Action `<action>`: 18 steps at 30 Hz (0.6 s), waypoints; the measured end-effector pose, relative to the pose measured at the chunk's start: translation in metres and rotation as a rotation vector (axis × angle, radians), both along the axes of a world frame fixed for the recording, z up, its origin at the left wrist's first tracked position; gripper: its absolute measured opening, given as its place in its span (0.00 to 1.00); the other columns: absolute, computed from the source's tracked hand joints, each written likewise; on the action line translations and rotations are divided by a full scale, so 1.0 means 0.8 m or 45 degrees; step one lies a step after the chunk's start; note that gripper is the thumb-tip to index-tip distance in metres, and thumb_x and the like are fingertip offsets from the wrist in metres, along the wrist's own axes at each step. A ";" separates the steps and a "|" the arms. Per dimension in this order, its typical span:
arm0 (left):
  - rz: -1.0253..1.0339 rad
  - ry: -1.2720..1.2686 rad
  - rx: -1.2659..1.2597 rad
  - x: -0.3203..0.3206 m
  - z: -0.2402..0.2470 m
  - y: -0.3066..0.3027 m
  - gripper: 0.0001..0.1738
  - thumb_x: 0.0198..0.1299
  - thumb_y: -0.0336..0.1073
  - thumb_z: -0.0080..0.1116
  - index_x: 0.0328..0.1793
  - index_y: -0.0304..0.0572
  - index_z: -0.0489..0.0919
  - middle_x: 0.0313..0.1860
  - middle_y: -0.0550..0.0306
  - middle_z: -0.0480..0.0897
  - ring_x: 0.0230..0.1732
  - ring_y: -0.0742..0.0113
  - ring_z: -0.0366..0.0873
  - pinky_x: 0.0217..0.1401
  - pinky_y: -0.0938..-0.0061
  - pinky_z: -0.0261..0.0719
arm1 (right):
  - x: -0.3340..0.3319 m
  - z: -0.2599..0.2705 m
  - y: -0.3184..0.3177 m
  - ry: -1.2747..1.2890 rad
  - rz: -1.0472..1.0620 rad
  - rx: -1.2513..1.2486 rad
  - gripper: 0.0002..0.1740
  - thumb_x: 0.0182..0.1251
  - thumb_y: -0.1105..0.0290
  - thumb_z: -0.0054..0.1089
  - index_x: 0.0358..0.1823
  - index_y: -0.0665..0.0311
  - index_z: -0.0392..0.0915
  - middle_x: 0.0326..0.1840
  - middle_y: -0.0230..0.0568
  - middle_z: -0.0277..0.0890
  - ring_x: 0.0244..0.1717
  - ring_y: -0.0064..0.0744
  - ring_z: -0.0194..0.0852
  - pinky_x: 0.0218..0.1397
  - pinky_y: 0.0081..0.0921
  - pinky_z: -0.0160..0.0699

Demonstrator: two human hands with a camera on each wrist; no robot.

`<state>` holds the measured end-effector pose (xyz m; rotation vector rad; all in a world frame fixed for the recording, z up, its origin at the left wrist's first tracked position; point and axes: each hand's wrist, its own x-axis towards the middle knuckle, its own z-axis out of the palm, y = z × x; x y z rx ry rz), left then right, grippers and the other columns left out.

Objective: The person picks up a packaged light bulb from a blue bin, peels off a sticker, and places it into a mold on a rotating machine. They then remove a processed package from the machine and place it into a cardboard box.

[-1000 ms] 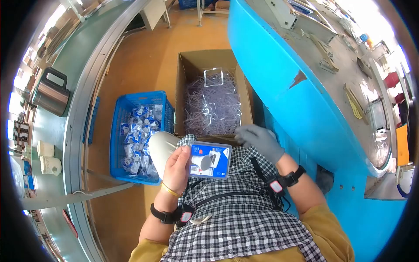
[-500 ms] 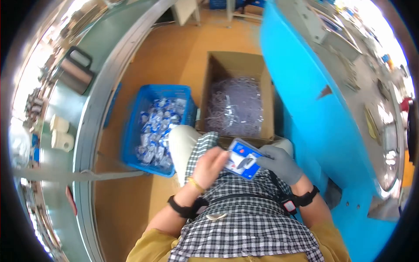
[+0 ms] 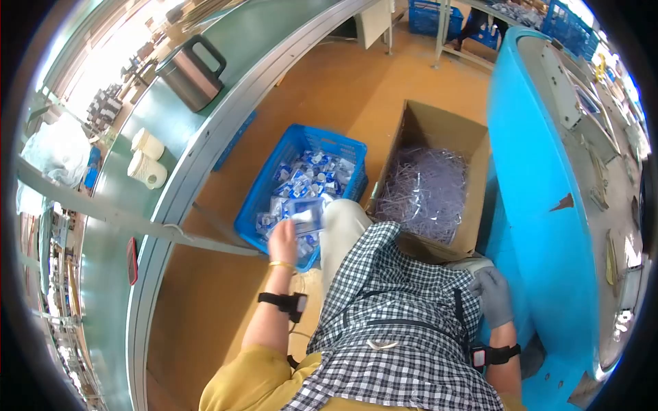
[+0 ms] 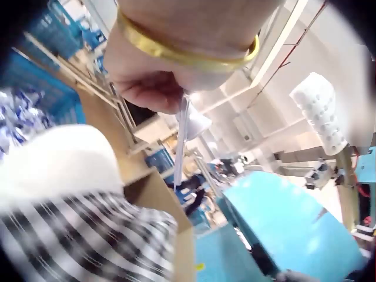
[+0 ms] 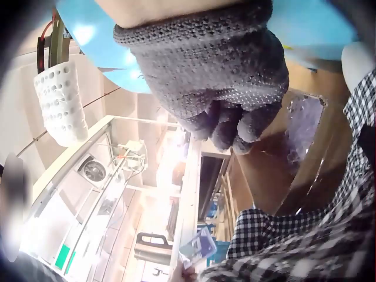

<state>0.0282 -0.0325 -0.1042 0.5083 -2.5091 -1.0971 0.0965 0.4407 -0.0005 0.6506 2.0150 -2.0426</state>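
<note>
Now the left hand [image 3: 282, 243], pinching the pack [image 3: 306, 215], has swung over the basket [image 3: 329, 141] beneath it, leaving the right hand [image 3: 492, 296] loosely curled, empty and seemingly idle.

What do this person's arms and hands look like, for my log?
The left hand is bare, with a yellow bangle; the right hand wears a grey knitted glove. Black straps with small devices circle both forearms; the sleeves are mustard yellow.
</note>
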 end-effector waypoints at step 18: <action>-0.721 -0.139 0.062 -0.060 -0.011 0.117 0.20 0.70 0.44 0.46 0.43 0.31 0.78 0.32 0.47 0.81 0.32 0.58 0.77 0.35 0.68 0.76 | 0.070 0.274 0.076 0.807 0.025 0.919 0.07 0.67 0.71 0.55 0.40 0.67 0.78 0.34 0.32 0.78 0.35 0.21 0.75 0.39 0.20 0.74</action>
